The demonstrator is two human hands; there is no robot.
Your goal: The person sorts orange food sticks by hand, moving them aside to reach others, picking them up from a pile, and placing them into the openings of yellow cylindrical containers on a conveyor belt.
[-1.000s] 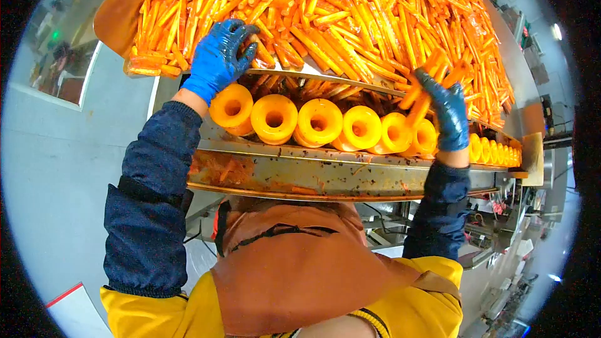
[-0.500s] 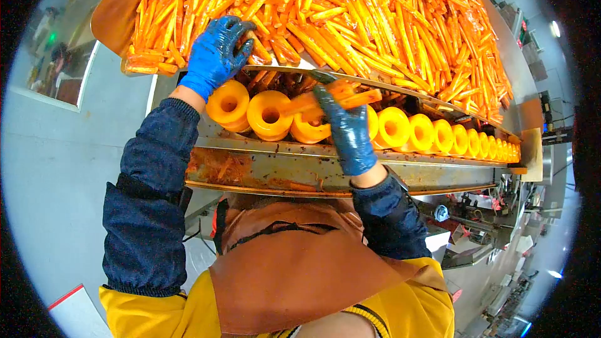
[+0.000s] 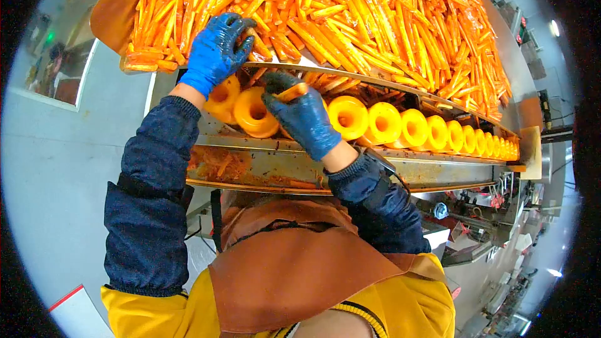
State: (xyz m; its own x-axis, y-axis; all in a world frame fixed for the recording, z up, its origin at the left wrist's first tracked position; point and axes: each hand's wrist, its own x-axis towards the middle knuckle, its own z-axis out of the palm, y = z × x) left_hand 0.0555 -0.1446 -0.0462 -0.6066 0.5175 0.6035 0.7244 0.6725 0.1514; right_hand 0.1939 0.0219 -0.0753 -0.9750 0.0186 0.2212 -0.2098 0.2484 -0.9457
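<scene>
My left hand (image 3: 216,53), in a wet blue glove, rests at the front left of a heap of glossy orange sticks (image 3: 375,22). Its curled fingers and thumb close around an orange stick (image 3: 258,45). Lower and to the right, my right hand (image 3: 303,116), also gloved in blue, grips an orange stick (image 3: 293,92) whose end shows above the fingers. Beneath it runs a row of yellow ring-shaped cups (image 3: 348,118) with round holes. The right hand covers part of this row, close to one yellow cup (image 3: 255,112) on its left.
A metal ledge (image 3: 407,77) separates the heap from the cups. More sticks lie in the dark gap behind the cups. In front, a metal trough (image 3: 375,172) holds orange scraps (image 3: 219,163). A brown apron (image 3: 300,275) covers my front, close to the trough.
My right hand has moved left along the row with its fingers curled in. The yellow cups have shifted slightly left. My left hand has closed around a stick, staying nearly in place.
</scene>
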